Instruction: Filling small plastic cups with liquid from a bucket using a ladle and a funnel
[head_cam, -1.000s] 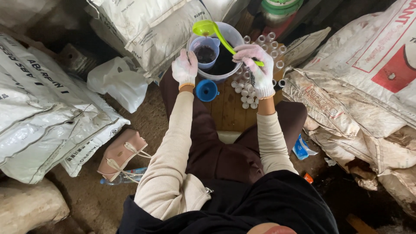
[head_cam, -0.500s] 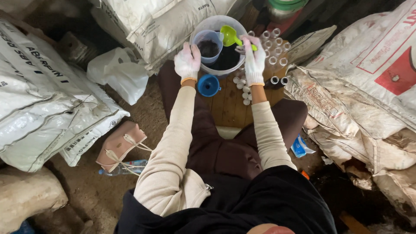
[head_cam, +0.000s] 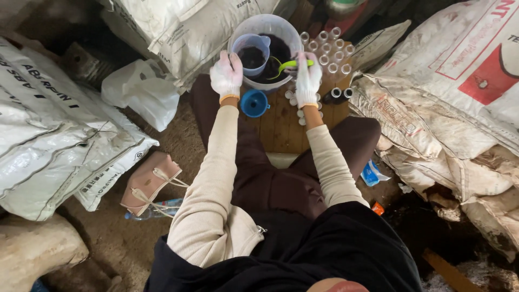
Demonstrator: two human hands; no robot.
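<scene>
My gloved left hand (head_cam: pixel 227 74) grips the handle side of a small clear measuring cup (head_cam: pixel 252 51) with dark material in it, held at the rim of a big translucent bucket (head_cam: pixel 289 30) of dark soil-like stuff. My gloved right hand (head_cam: pixel 307 80) holds a lime-green scoop (head_cam: pixel 285 66), its bowl dipped down into the bucket. A blue funnel (head_cam: pixel 254 103) lies on the wooden board (head_cam: pixel 281 127) just below my left wrist. Several small clear vials (head_cam: pixel 331 51) stand in a cluster right of the bucket, and white caps (head_cam: pixel 300 113) lie by my right wrist.
Large white sacks (head_cam: pixel 59 135) pile up on the left, more (head_cam: pixel 448 75) on the right and behind the bucket. A white plastic bag (head_cam: pixel 139 92), a pink pouch (head_cam: pixel 148 186) and a plastic bottle lie on the dirt floor left of my legs.
The green scoop went from raised over the cup down into the bucket. My right hand followed it to the bucket's rim; my left hand kept holding the cup.
</scene>
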